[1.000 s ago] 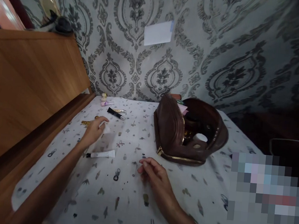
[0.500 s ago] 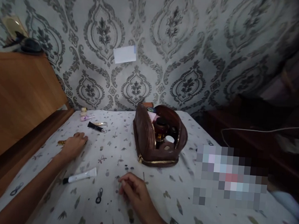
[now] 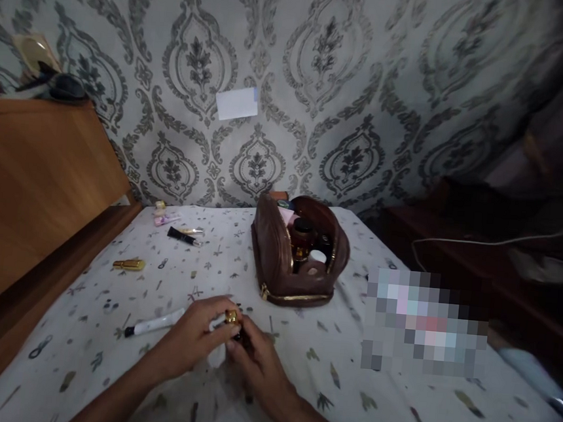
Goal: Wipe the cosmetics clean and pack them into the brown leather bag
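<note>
My left hand (image 3: pixel 202 327) and my right hand (image 3: pixel 261 360) meet in front of the bag, their fingers closed round a small gold-topped item (image 3: pixel 231 317). Its lower part is hidden by the fingers. Just left of my left hand lies a white tube (image 3: pixel 156 323) with a black cap, its far end close to the knuckles. Beyond the hands stands a brown cosmetic bag (image 3: pixel 272 256), unzipped, with a dark-lidded jar (image 3: pixel 302 226) and a white-capped container (image 3: pixel 317 257) showing inside.
A gold tube (image 3: pixel 129 264) lies at the left of the patterned cloth (image 3: pixel 230 233). Farther back are a black tube (image 3: pixel 183 236) and small pink and yellow items (image 3: pixel 165 218). A wooden cabinet (image 3: pixel 38 176) borders the left; a blurred patch (image 3: pixel 424 322) covers the right.
My left hand has moved right and toward me from the far left, uncovering the gold tube there. It now meets my right hand round the gold-topped item.
</note>
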Demonstrator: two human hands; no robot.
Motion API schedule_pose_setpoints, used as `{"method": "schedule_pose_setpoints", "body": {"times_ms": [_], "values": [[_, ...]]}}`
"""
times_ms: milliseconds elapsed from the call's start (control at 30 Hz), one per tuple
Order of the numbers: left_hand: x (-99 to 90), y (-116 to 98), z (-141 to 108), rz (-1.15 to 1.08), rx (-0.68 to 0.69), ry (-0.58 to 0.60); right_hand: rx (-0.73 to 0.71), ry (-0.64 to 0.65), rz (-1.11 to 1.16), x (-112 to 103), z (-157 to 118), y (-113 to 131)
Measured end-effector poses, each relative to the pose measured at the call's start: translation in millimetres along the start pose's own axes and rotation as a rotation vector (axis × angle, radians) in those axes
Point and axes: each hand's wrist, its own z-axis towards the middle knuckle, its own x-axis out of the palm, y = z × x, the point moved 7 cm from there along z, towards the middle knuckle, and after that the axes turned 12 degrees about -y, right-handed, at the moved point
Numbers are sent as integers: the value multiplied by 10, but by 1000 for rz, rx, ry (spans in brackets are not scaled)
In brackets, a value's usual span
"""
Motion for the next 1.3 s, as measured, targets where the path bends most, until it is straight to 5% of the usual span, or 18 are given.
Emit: {"method": "schedule_pose_setpoints", "body": {"times_ms": [200, 367, 700, 900, 1167, 1300], "values": [[-55, 19, -88, 187, 88, -358, 8, -52, 10, -47, 9, 5], [266, -123, -132, 185, 407, -250, -88, -125, -30, -81, -35, 41], [244, 429, -145, -231, -194, -347, -107, -114, 20, -158, -23, 111], [309, 496, -188, -336, -246, -406, -38, -147, 17, -216, 11, 127], [374, 1170, -326, -80, -197, -373, -136, -206, 21, -354, 82, 300], [360, 1129, -280, -54, -127, -296, -47, -220, 19, -323, 65, 192]]}}
